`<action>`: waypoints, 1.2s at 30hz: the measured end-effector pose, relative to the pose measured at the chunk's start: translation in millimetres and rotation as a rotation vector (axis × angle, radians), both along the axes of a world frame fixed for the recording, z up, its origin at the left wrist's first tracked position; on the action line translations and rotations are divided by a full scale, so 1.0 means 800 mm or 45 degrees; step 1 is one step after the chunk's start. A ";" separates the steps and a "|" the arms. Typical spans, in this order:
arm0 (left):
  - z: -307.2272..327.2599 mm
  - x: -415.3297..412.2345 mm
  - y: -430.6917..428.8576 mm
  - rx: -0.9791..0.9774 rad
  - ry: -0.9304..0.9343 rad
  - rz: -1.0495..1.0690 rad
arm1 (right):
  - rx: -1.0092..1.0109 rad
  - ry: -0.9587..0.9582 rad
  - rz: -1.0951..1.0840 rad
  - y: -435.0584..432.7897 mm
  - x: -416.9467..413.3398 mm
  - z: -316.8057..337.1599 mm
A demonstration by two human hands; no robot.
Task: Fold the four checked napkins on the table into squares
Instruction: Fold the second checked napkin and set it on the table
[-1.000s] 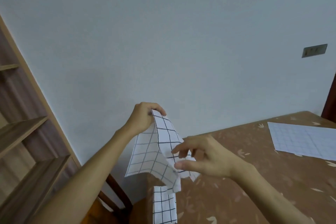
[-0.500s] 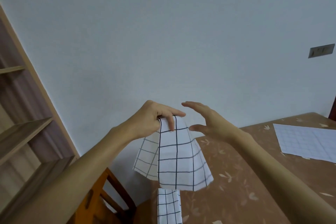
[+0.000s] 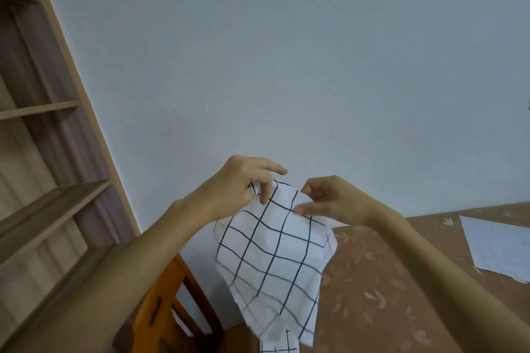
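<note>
Both hands hold a checked napkin up in the air over the table's left edge, the left hand and right hand each pinching its top edge.

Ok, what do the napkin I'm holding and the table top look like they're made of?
The napkin looks like thin woven cloth, matte white with dark grid lines: it hangs limp and ripples. The table top looks covered in a brown sheet printed with pale leaves, dull finish; vinyl or cloth, I cannot tell which.
</note>
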State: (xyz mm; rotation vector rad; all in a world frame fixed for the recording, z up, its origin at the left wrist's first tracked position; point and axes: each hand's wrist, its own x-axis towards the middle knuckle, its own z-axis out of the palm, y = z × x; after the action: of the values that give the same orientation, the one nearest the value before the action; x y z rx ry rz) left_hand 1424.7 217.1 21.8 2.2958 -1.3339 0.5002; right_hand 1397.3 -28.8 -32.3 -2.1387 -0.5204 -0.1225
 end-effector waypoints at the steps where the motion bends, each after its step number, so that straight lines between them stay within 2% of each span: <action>1: 0.001 0.004 0.004 -0.010 -0.009 0.031 | 0.009 -0.010 -0.018 -0.004 0.000 0.002; 7: -0.006 0.030 0.021 -0.096 0.112 0.186 | -0.100 -0.031 -0.254 -0.032 -0.005 0.002; 15: -0.034 0.024 -0.010 -0.114 0.235 0.350 | -0.281 -0.052 -0.358 -0.034 -0.012 -0.001; 19: -0.037 -0.010 -0.055 -0.040 0.018 0.256 | -0.379 -0.137 -0.336 -0.024 -0.014 0.000; 24: -0.053 -0.009 -0.080 0.163 0.133 0.235 | -0.448 -0.246 -0.317 -0.013 -0.019 0.005; 36: -0.060 0.025 -0.047 -0.072 0.357 0.408 | -0.584 0.022 -0.511 -0.065 -0.034 0.001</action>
State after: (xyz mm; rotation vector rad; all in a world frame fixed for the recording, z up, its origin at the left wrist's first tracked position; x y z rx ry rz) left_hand 1444.8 179.8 -25.8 2.4353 -0.8164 0.2943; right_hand 1370.0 -81.0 -31.3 -2.6717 -0.1021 -0.2249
